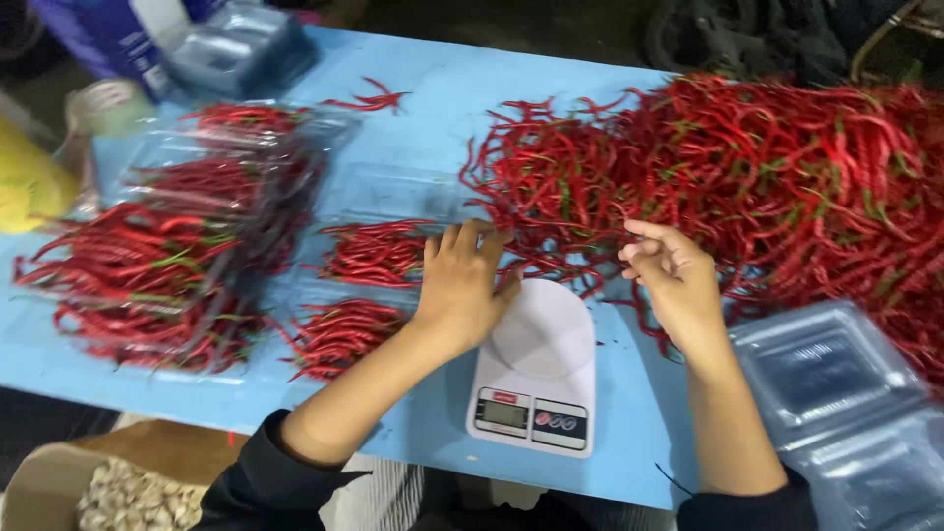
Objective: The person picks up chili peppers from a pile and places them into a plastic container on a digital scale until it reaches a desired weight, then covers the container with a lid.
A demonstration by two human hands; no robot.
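My left hand (460, 282) lies palm down at the left edge of a white kitchen scale (536, 374), fingers spread toward a small bunch of red chillies (374, 252). It holds nothing. My right hand (672, 278) hovers just right of the scale with fingers loosely curled, at the near edge of a large heap of red chillies (767, 177). Whether it pinches a chilli is unclear. The scale's round platform (544, 329) is bare.
Clear plastic clamshell packs filled with chillies (187, 246) are stacked at the left. A second small bunch (339, 334) lies near the front. Empty clear containers (836, 393) stand at the right. The blue table (423, 108) ends near me. A box (108, 492) sits below left.
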